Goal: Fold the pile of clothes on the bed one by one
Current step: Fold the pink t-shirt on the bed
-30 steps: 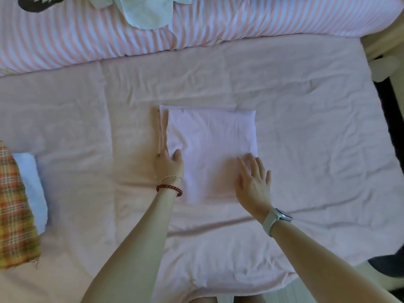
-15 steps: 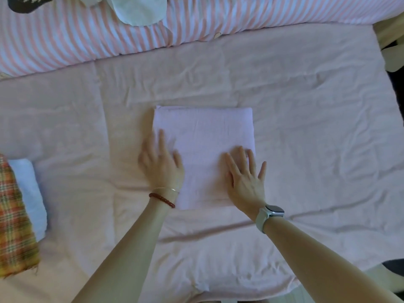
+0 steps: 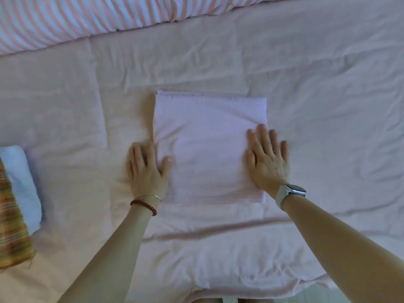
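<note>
A folded garment [image 3: 208, 147] lies at the middle of the bed [image 3: 328, 106], a neat pale lilac rectangle, longer than it is wide. Its far edge shows several stacked layers, and light creases run in from its 9 o'clock edge. The cloth is close in colour to the wrinkled pale pink sheet under it.

The left hand [image 3: 146, 169] lies flat at the garment's 9 o'clock edge, fingers straight and together on the sheet just beside the cloth, thumb spread out onto the fabric. It grips nothing. A red bead bracelet [image 3: 144, 207] and a thin bangle sit on that wrist.

The right hand [image 3: 267, 161] lies palm down at the 3 o'clock edge, fingers straight and slightly fanned, part on the garment, part past its side. It too holds nothing. A watch [image 3: 293, 191] with a pale strap is on that wrist.

At 9 o'clock, well apart, a plaid cloth [image 3: 12, 232] lies over a light blue folded piece [image 3: 21, 182]. A pink striped cover [image 3: 76, 20] runs along at 12 o'clock.
</note>
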The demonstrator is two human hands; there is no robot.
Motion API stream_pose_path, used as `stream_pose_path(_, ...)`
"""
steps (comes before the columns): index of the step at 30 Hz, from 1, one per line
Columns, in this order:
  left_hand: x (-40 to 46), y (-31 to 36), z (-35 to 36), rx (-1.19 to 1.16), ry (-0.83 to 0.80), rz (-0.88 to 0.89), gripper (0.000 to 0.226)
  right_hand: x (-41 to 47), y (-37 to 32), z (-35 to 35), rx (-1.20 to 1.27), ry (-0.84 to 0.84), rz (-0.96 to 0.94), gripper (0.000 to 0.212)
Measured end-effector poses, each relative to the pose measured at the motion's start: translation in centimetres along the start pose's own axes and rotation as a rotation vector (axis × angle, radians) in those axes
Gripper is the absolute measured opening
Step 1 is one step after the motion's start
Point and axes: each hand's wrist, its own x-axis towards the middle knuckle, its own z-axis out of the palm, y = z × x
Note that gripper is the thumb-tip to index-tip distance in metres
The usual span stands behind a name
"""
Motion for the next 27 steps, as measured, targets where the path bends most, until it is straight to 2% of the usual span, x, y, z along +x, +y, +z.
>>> stream_pose_path(1, 0.1, -0.2, -0.6, -0.072, -0.005, -0.062, 0.079, -0.4, 0.3, -0.1, 0.047, 0.006, 0.024, 0.067)
stream_pose_path(3, 0.5, 0.2, -1.5, -0.264, -0.027, -0.077, 0.075, -1.3, 0.2, -0.5, 0.177, 0.073, 0.066, 0.063)
stream_pose_path(6, 1.4, 2.6, -2.3, -0.640, -0.091, -0.073, 0.070, -1.5, -1.1, -1.4, 0.618, 0.108, 0.233, 0.058)
stream_pose_path(8, 2.2, 3.8, -2.2, -0.712, -0.085, -0.083, 0.077, -1.2, -1.8, -1.9, 0.868, 0.063, 0.339, 0.052)
stream_pose_path(10, 2.9, 4.3, -1.9, -0.762, -0.096, -0.096, 0.080, -1.0, -2.1, -1.9, 0.944, 0.086, 0.320, 0.040)
stream_pose_path(13, 3.6, 4.6, -1.6, -0.882, -0.123, -0.111, 0.077, -1.0, -1.9, -2.2, 1.070, 0.043, 0.334, 0.041)
stream_pose_path(18, 1.3, 6.1, -3.1, -0.961, -0.035, -0.187, 0.058, -2.1, -2.0, -4.3, 1.041, 0.034, 0.279, 0.046)
stream_pose_path(21, -3.0, 6.5, -4.8, -0.934, 0.073, -0.209, 0.060, -4.6, -2.6, -6.1, 0.983, 0.030, 0.176, 0.047)
stream_pose_path(27, -12.6, 3.8, -10.5, -0.986, 0.257, -0.362, 0.045, -11.1, -5.7, -9.4, 0.944, -0.118, -0.001, 0.046)
